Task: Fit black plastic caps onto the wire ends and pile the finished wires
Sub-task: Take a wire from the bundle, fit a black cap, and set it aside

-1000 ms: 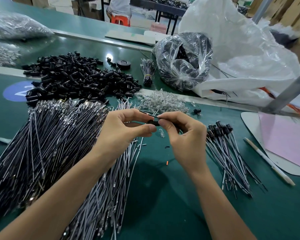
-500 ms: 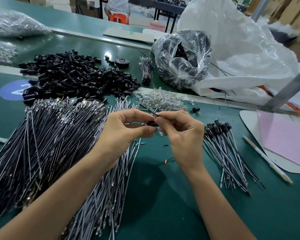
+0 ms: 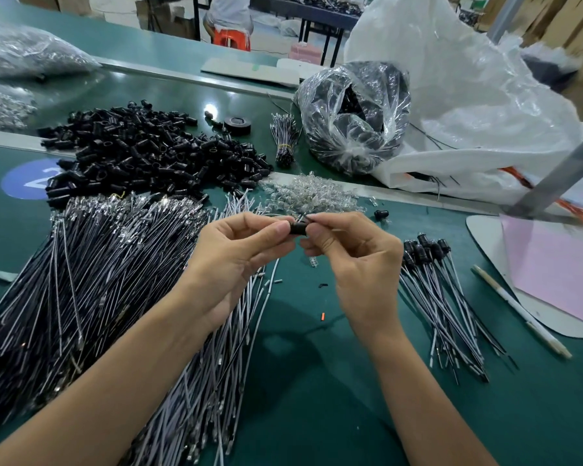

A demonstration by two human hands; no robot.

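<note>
We see a matt green desk (image 3: 317, 415), glossy black plastic caps (image 3: 142, 156), shiny crinkled clear plastic bags (image 3: 354, 116), smooth-coated wires (image 3: 81, 280), and matt pink paper (image 3: 559, 280)

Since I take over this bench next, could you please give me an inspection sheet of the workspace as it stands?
Surface: green table, blue round sticker at left.
Job's things: heap of loose caps at back left; uncapped wires piled left; finished wires piled right.
Clutter: clear parts, tape roll, pen, pink sheet, clear bag, white sack.
Hands: left hand and right hand both pinch one black cap.
Cables: orange strands beside the white sack.
Surroundings: a person on an orange stool; cardboard boxes.
</note>
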